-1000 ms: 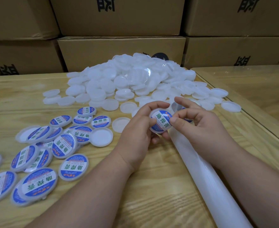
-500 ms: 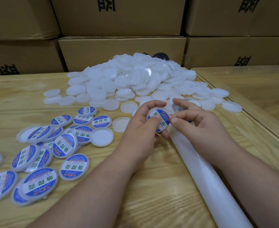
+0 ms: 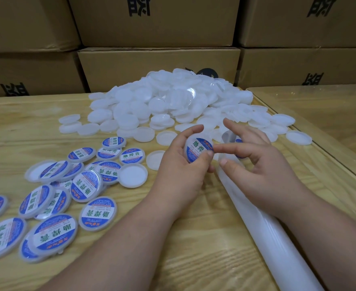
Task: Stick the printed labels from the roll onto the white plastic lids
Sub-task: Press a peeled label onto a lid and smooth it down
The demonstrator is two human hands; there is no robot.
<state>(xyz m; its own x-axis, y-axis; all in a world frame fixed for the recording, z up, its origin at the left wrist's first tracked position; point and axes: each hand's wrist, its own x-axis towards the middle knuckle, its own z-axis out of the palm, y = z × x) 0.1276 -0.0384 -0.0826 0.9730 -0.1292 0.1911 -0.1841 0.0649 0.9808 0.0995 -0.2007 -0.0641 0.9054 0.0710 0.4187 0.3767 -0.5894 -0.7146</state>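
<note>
Lid (image 3: 198, 149), centre frame: gripped by left hand (image 3: 185, 164), label on. Right hand (image 3: 254, 156): fingers loosely spread, index touching label edge. Step: pressing label down. Next: set lid among labelled lids (image 3: 53, 206), lower left; peel another from roll (image 3: 256, 225).

Stacked brown cardboard boxes (image 3: 158, 66) are filling the frame's top — a pale wooden table (image 3: 15, 131) is spreading below them.
</note>
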